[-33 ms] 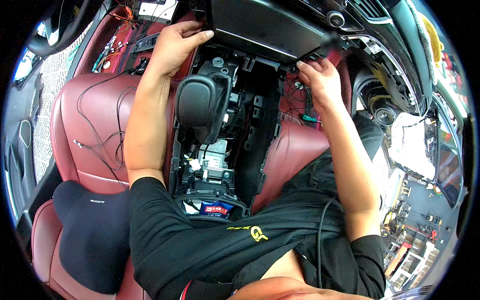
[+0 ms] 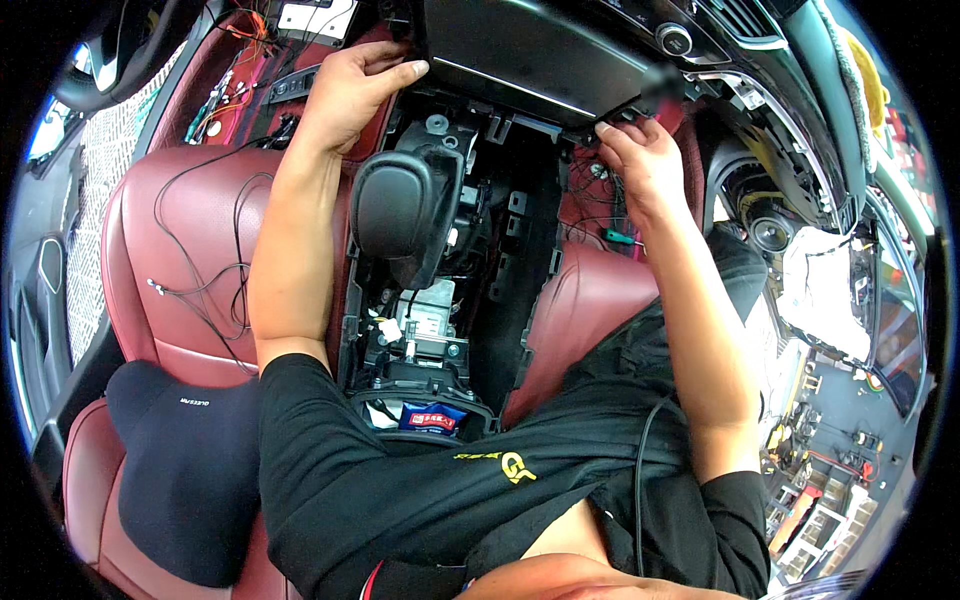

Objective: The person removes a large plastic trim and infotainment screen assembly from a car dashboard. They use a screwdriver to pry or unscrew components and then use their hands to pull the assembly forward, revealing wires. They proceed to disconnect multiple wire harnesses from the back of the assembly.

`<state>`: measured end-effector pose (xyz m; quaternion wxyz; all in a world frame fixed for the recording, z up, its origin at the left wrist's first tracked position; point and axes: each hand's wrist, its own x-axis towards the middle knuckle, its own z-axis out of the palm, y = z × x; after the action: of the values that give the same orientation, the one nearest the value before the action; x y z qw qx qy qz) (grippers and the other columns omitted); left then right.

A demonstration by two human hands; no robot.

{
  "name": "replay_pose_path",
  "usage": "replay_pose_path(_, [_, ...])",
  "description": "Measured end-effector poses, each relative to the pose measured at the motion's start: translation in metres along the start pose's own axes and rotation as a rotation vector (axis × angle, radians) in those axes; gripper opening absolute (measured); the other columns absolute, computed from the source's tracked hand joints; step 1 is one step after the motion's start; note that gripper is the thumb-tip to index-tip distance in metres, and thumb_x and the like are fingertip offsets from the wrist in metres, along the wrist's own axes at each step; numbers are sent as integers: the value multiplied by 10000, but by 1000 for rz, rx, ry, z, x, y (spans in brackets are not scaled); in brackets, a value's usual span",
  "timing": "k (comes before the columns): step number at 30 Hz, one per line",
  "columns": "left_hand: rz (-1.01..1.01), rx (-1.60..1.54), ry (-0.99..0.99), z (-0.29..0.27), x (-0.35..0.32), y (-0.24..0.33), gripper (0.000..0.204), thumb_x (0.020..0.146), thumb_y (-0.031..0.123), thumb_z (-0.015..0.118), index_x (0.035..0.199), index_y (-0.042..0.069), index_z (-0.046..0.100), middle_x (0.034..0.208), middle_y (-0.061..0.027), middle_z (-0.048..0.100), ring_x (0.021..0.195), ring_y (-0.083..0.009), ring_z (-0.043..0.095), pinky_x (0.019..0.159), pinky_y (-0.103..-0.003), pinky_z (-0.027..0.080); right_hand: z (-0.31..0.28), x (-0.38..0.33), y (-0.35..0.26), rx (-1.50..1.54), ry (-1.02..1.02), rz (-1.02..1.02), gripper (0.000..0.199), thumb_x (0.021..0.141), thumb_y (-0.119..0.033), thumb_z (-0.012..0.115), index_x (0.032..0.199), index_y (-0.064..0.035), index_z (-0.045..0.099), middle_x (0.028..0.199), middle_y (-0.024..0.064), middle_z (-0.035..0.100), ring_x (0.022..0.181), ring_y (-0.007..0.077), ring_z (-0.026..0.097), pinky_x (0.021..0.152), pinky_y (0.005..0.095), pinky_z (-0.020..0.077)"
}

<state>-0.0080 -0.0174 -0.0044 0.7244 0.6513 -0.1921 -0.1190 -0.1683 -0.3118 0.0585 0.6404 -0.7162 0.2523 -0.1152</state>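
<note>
your left hand [image 2: 350, 90] grips the left edge of the panel [image 2: 540, 55], fingers curled over it; your right hand [image 2: 640, 160] pinches its lower right corner. held at both ends, it stays level above the stripped console [image 2: 440, 300]. the panel is dark, flat and glossy, set under the dash [image 2: 740, 40].

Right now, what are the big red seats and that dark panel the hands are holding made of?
The red seats look like leather or a leather-like cover: smooth, slightly glossy, with stitched seams. The dark panel, gripped by the left hand and touched at its lower edge by the right hand, looks like hard plastic with a smooth front, though glass on that face can't be ruled out.
</note>
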Motion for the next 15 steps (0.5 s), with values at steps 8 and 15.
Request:
replay_pose_path(8, [17, -55, 15, -7, 16, -32, 645, 884, 251, 826, 1324, -150, 575, 1204, -194, 702, 1098, -205, 665, 980, -306, 511, -5, 6, 15, 127, -25, 87, 404, 970, -171, 696, 1296, 32, 568, 1161, 91, 668, 1100, 177, 626, 909, 320, 526])
replay_pose_path(15, [6, -70, 33, 7, 10, -20, 609, 873, 257, 840, 1291, -125, 616, 1166, -164, 717, 1057, -189, 665, 958, -293, 510, 0, 4, 26, -103, -46, 75, 361, 1009, -314, 659, 1136, 24, 670, 957, 30, 654, 880, 143, 577, 776, 313, 476])
